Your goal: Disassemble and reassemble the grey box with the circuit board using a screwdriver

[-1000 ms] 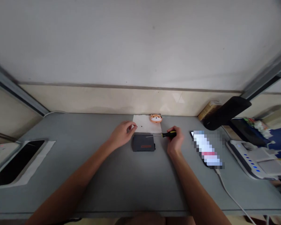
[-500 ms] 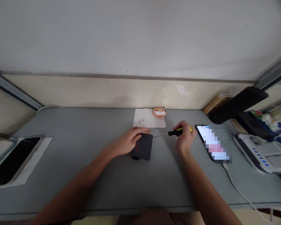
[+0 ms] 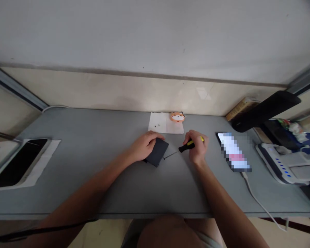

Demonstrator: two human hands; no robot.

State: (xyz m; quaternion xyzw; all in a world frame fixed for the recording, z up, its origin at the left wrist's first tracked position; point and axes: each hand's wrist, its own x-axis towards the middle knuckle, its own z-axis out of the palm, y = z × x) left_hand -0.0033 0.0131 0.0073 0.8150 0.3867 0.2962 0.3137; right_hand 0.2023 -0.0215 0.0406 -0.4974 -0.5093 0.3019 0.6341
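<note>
My left hand (image 3: 144, 145) is closed on a flat, dark grey square box (image 3: 157, 153), its fingers along the box's far left edge. The box sits turned at an angle on the desk. In my right hand (image 3: 198, 146) is a screwdriver (image 3: 187, 147) with a black and yellow handle, gripped in the fist. Its thin shaft points left and down, and a small dark spot shows at the tip, just off the box's right edge. Beyond the box lies white paper (image 3: 158, 119) with two tiny dark pieces on it, probably screws. An orange animal-face case (image 3: 177, 117) rests on the paper's right end.
To the right lie a lit phone (image 3: 234, 151) on a white cable and a white power strip (image 3: 284, 163). A black cylinder (image 3: 266, 112) leans by a cardboard box (image 3: 241, 106). At left, a dark-screened phone (image 3: 20, 162) lies on white paper.
The box has turned clockwise under my left hand. My right hand has shifted left, and the screwdriver tip has moved from the box's far right corner down along its right side. The view has tilted slightly.
</note>
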